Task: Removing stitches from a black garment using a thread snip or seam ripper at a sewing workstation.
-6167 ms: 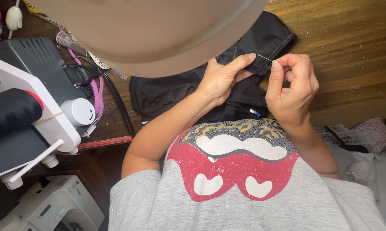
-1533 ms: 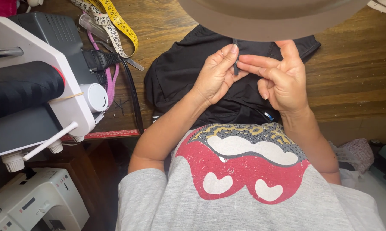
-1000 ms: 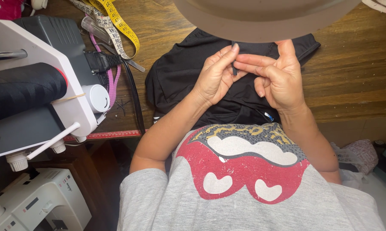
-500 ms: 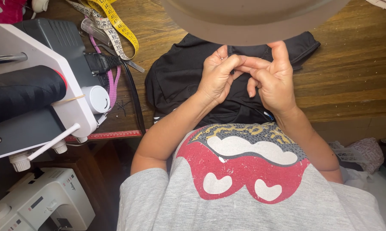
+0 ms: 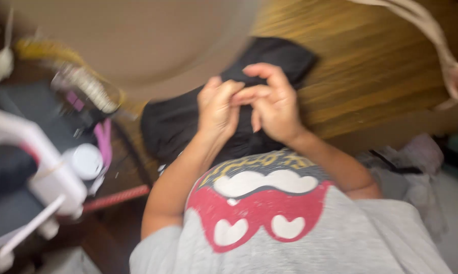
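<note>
On the wooden table [image 5: 371, 76], seen from my head camera, the black garment [image 5: 188, 122] lies spread in front of my chest, its long axis running from lower left near the sewing machine up to the right, where one dark corner points toward the far right of the wood. My left hand [image 5: 216, 109] and my right hand [image 5: 272, 104] meet above the middle of it, knuckles touching. The fingers of both are curled in and pressed together at a fold of the cloth, but the picture is smeared by motion and I cannot tell whether either grip truly pinches the fabric or something finer between the fingertips.

To the right of the garment the table is bare wood up to its front edge, with a pale strap [image 5: 437, 45] hanging over the far corner. To the left it is tight: the white sewing machine [image 5: 41, 177] stands close, a white thread spool [image 5: 84, 161] beside it, a pink cord [image 5: 104, 144] just off the cloth's left edge, and a red strip [image 5: 117, 198] below.

Against half a second ago, the view has swung and blurred, my hat brim [image 5: 137, 40] now covers the upper left instead of the top middle, and my hands sit much the same, joined over the cloth.
</note>
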